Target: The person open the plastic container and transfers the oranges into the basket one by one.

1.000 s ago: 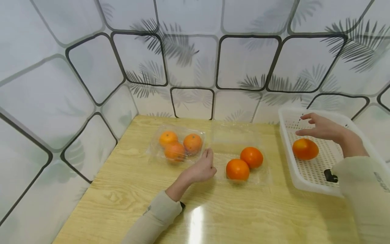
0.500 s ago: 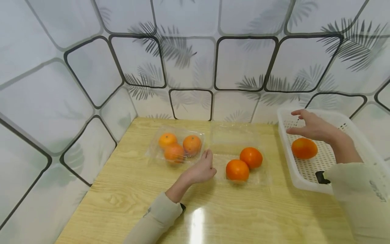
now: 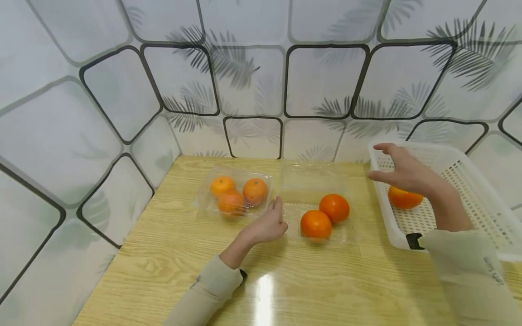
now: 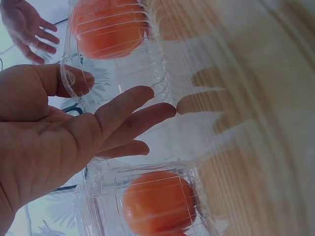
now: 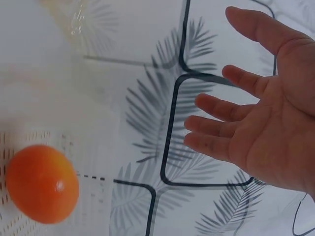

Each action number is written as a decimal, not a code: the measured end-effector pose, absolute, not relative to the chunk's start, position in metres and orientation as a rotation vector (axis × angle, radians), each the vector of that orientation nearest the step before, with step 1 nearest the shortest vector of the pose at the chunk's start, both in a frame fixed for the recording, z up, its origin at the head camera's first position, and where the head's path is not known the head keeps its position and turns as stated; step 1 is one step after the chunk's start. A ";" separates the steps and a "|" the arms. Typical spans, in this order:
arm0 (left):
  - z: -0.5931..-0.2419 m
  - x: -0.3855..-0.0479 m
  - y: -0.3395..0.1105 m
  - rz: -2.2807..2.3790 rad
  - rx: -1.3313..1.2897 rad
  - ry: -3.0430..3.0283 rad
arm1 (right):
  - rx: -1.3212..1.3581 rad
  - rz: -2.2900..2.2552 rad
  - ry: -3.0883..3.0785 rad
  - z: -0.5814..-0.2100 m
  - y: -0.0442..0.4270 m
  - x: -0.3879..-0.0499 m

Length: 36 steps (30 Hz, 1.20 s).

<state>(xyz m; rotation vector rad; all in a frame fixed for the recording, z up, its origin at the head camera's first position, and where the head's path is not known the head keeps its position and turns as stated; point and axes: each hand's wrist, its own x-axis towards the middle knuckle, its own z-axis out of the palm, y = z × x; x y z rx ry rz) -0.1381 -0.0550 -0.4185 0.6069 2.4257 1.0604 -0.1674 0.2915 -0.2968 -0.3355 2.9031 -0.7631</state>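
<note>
My left hand [image 3: 267,226] is at the near-left edge of an open clear plastic box [image 3: 291,219], its fingers fairly straight. In the left wrist view the thumb [image 4: 76,81] lies against the box's rim, seen through the plastic. Two smooth oranges, a nearer one [image 3: 316,224] and a farther one [image 3: 334,208], sit in that box. Over the left rim of a white basket [image 3: 389,222], my right hand [image 3: 403,170] hangs with spread fingers, holding nothing. One orange [image 5: 43,184] lies in the basket, partly hidden by this hand in the head view.
Left of the open box stands another clear plastic box [image 3: 204,199] with three oranges [image 3: 231,202] inside. The open box's lid [image 3: 311,177] lies back toward the patterned wall [image 3: 253,90]. Wooden table [image 3: 310,280] extends in front.
My right hand has moved left across the basket, from above its interior to its left rim. The left hand has stayed beside the open box. The view has shifted slightly.
</note>
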 end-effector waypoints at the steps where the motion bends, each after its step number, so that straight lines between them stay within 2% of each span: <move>1: -0.419 -0.138 -0.055 1.059 0.607 2.425 | -0.343 -0.774 2.908 -0.297 0.288 -0.165; 21: -0.421 -0.139 -0.056 1.048 0.661 2.430 | -0.509 -1.070 2.815 -0.330 0.230 -0.119; 36: -0.420 -0.138 -0.055 1.027 0.620 2.442 | -0.620 -1.223 2.748 -0.362 0.207 -0.116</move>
